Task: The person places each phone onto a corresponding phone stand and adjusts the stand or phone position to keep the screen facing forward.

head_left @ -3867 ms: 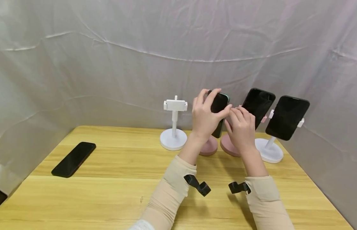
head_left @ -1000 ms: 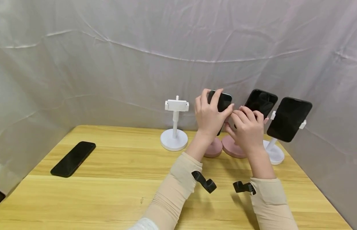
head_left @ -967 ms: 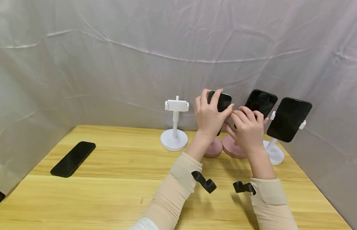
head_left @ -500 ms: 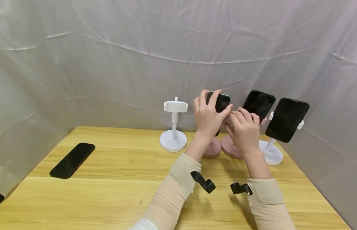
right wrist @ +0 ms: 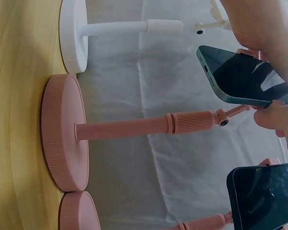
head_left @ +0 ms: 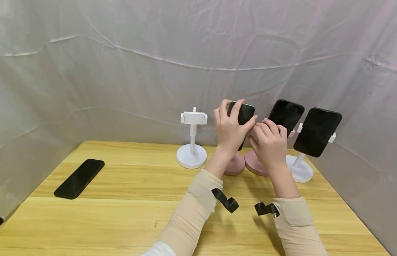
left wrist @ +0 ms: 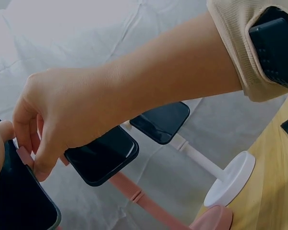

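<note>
In the head view my left hand grips a black-screened phone around its upper part, fingers over the top edge and thumb at its right side. The phone sits at the head of a pink phone stand, whose round base stands on the table. My right hand is at the phone's right edge. In the left wrist view, its finger and thumb pinch the stand's small pink clamp against the phone's side. The stand's head is mostly hidden behind the phone and hands.
To the right, a second pink stand and a white stand each hold a phone. Left of the hands is a white stand with no phone. Another phone lies flat at the table's left. Grey cloth hangs behind.
Since the earliest frame, the right hand has shifted slightly right and less of the phone's lower part shows between the hands. Over the last second both hands hold nearly the same pose.
</note>
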`<act>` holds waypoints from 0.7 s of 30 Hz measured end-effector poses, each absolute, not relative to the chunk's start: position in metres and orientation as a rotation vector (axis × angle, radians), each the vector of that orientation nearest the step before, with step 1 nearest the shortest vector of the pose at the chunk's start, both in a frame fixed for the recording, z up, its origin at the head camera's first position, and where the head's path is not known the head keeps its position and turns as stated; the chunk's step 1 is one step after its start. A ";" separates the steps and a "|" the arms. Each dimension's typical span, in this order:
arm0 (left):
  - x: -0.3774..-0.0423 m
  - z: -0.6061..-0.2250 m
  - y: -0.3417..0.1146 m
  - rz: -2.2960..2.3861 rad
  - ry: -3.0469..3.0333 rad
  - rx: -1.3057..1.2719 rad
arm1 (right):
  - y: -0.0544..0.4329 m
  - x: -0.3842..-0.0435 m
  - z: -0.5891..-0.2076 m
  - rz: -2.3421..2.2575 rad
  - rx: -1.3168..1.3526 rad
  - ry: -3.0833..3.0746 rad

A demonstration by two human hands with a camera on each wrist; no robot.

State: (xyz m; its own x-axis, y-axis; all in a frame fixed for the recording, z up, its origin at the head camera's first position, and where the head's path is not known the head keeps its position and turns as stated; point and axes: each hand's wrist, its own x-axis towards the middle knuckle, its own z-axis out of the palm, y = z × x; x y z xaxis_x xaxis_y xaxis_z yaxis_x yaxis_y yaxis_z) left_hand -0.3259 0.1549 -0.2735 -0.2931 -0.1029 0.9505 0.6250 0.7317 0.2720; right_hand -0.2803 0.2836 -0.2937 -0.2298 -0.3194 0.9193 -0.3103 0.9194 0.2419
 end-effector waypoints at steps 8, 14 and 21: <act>-0.327 -0.275 0.153 -0.730 -1.760 -0.357 | 0.281 -0.283 -0.294 -0.021 0.438 -1.838; -0.323 -0.274 0.155 -0.667 -1.833 -0.316 | 0.280 -0.285 -0.295 -0.008 0.390 -1.857; -0.321 -0.276 0.156 -0.635 -1.866 -0.329 | 0.282 -0.286 -0.297 0.019 0.351 -1.874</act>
State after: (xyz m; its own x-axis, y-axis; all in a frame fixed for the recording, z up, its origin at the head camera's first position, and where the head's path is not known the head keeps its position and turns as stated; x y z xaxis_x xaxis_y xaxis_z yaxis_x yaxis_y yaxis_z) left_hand -0.3206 0.1565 -0.2760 -0.3761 -0.0715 0.9238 0.5067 0.8189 0.2697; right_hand -0.2862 0.2819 -0.2972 -0.2848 -0.2308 0.9304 -0.2500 0.9549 0.1604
